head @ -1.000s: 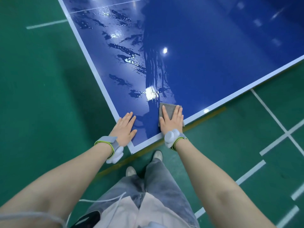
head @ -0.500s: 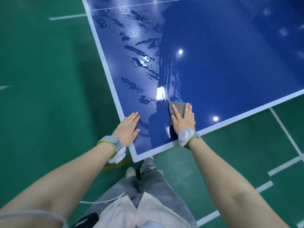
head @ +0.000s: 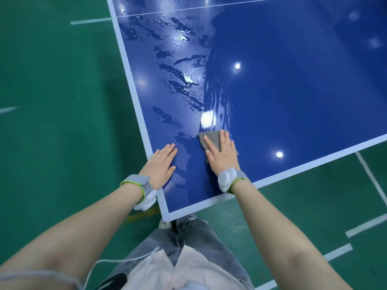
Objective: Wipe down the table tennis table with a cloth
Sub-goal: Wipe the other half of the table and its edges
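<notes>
Here, head view: right hand (head: 223,156) lies flat, fingers straight, pressing a small grey folded cloth (head: 210,138) on the glossy blue table tennis table (head: 293,91), near its corner w/ white edge line. Left hand (head: 162,166) rests flat, holding nothing, just beside. Cloth looks soft, limp, prob. damp; slides easily under a flat palm, so press from on top, no pinch needed. Wet streaks (head: 178,80) lie beyond it.

One blue tabletop (head: 293,91) is showing, with one grey cloth (head: 210,139) lying on it. Two hands are resting on it: one left hand (head: 161,166) and one right hand (head: 223,156). Two wristbands are showing, one on the left wrist (head: 137,186) and one on the right wrist (head: 235,181). Two shoes (head: 164,223) are peeking out below the corner.
</notes>
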Motion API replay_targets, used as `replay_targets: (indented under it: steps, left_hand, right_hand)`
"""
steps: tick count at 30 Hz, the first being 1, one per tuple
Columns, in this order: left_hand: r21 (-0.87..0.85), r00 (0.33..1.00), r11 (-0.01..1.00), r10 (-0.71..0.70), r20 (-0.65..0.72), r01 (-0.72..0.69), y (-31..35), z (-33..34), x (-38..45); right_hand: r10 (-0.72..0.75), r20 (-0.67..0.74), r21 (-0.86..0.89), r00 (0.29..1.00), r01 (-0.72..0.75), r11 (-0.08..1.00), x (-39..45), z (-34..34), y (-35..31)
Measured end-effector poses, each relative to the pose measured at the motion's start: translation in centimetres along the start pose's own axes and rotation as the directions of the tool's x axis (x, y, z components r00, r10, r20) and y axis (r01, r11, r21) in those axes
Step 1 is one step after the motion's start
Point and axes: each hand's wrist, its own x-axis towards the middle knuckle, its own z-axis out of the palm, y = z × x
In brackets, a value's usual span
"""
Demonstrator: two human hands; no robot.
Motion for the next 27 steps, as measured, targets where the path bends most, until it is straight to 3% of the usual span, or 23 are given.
replay_targets:
  steps: [3,7,13,18,27]
  left_hand:
    - [-0.001,1.0,1.0,-0.014,-0.007,0.014,0.1,-0.1,0.3]
    - [-0.015,0.999,0.999,-0.043,-0.031,0.043,0.4,0.1,0.8]
    - [-0.031,0.996,0.997,-0.069,-0.055,0.067,0.6,-0.1,2.0]
    - [-0.061,0.992,0.992,-0.117,-0.046,0.114,0.7,-1.3,3.8]
    - [-0.107,0.973,0.97,-0.226,-0.053,0.219,-0.1,-2.9,6.4]
  right_hand:
    - [0.147,-0.001,0.02,0.989,-0.147,0.989,1.1,-0.7,1.2]
    - [0.184,-0.022,-0.028,0.983,-0.184,0.982,1.7,-0.2,-0.2]
    - [-0.05,0.009,-0.006,0.999,0.05,0.999,1.3,0.9,-3.7]
    - [-0.214,0.067,-0.017,0.975,0.216,0.976,1.6,0.0,-2.2]
    - [0.159,-0.048,0.008,0.986,-0.159,0.987,5.2,-1.6,1.1]
